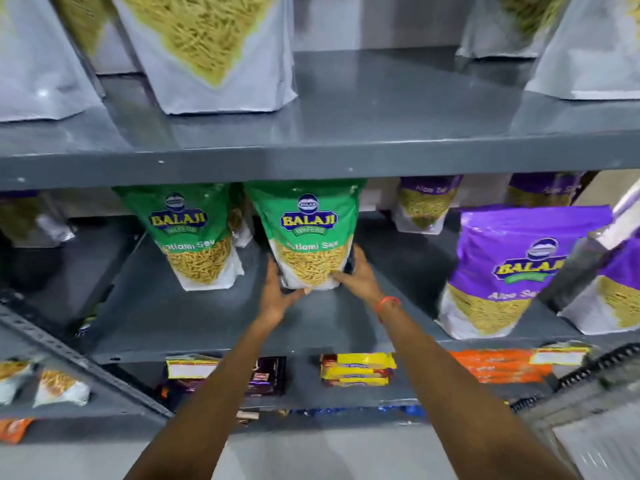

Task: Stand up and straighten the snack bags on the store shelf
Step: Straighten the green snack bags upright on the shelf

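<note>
A green Balaji snack bag (308,230) stands upright on the middle grey shelf (166,317). My left hand (277,292) grips its lower left corner and my right hand (360,275) holds its lower right side. A second green bag (194,237) stands upright just to its left, apart from my hands. To the right, a purple Balaji bag (502,271) stands near the shelf's front, leaning slightly. Two more purple bags (426,202) stand further back.
White pouches (207,53) stand on the upper shelf (381,109). Flat packets, yellow (356,368) and orange (498,365), lie on the lower shelf. A slotted metal upright (69,355) runs diagonally at the left. Another bag's edge (616,299) shows at far right.
</note>
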